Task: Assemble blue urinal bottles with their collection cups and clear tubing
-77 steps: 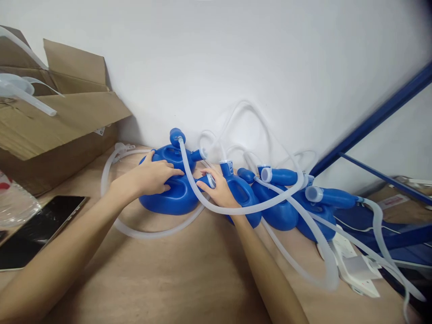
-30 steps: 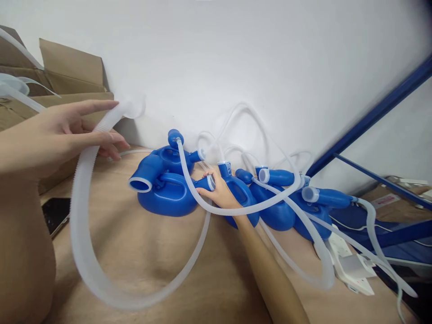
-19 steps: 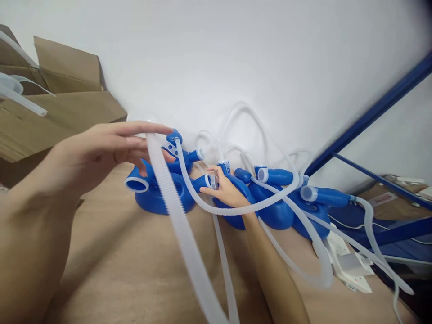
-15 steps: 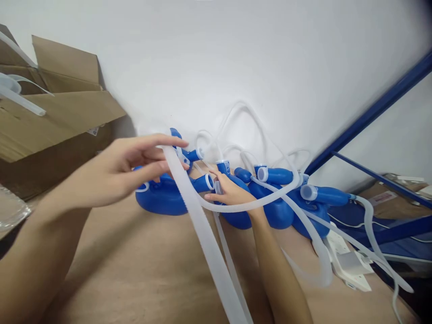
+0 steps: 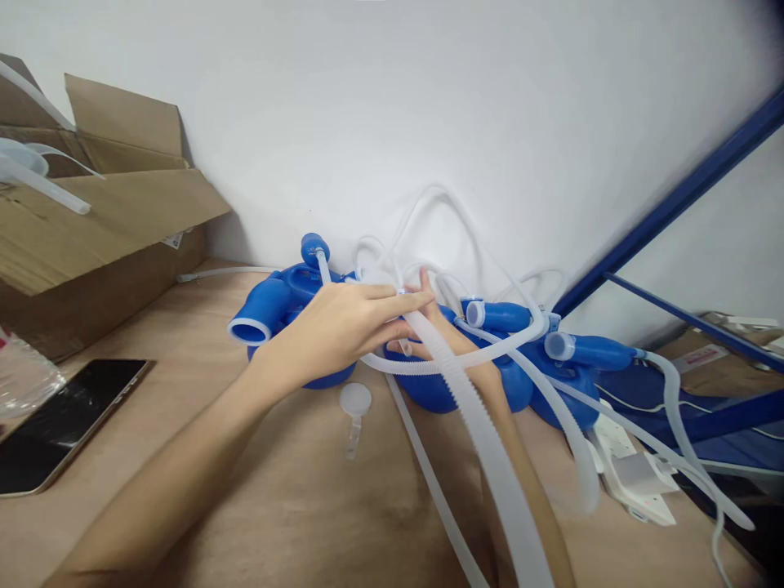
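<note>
Translucent white corrugated hose (image 5: 474, 416), head view: upper end at the left hand's fingers, mid-scene above the row of blue jugs; body runs down toward the viewer and out the bottom edge. Left hand (image 5: 367, 314): grip closed on the hose near its upper end, palm down. Right hand (image 5: 450, 331): just beyond the hose end, one finger pointing up, partly hidden by left hand and hose. Can't tell if its grip is open or closed.

Second corrugated hose (image 5: 413, 367) crosses behind the held one, curving up to the right. Blue plastic jug (image 5: 327, 380) sits left of the hands, partly covered by the left hand. Blue elbow spout (image 5: 269, 306) with white rim is beside it, mouth facing the viewer. More blue jugs (image 5: 429, 394) line up to the right, thin white tubing looped behind against the white wall (image 5: 380, 114).

Round translucent cap with strap (image 5: 356, 400) lies flat on the wooden bench (image 5: 294, 506), nearer the viewer than the jugs. Black phone (image 5: 67, 425) and open cardboard box (image 5: 116, 224) at left, white power strip (image 5: 640, 482) at right.
</note>
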